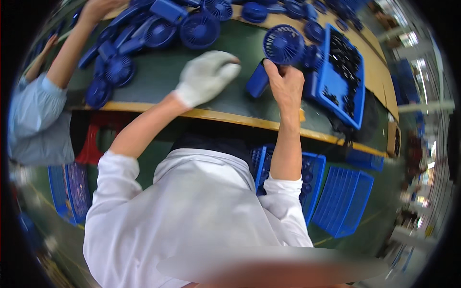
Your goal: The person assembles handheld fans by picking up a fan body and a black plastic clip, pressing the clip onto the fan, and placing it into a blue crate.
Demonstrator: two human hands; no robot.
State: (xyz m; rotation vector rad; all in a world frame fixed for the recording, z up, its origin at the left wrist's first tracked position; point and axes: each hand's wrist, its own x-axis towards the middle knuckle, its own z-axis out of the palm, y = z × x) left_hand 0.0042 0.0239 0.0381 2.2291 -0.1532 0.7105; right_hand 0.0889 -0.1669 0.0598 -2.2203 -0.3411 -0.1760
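Observation:
My right hand [288, 86] is closed around the neck of a blue handheld fan [283, 45], just above the table. The fan's round slatted grille points away from me, and its blocky handle sticks out to the left of my thumb. My left hand [206, 79], in a white glove with bare fingertips showing, hovers over the green table [230, 43] to the left of the fan. Its fingers are curled in toward the thumb; whatever they may hold is too small or hidden to make out.
Several blue fans [199, 31] lie piled along the table's far side and left. A blue tray [338, 86] of small black parts stands at right. Blue crates [343, 201] sit below the table edge. At left, another person's sleeved arm [50, 98] reaches over the table.

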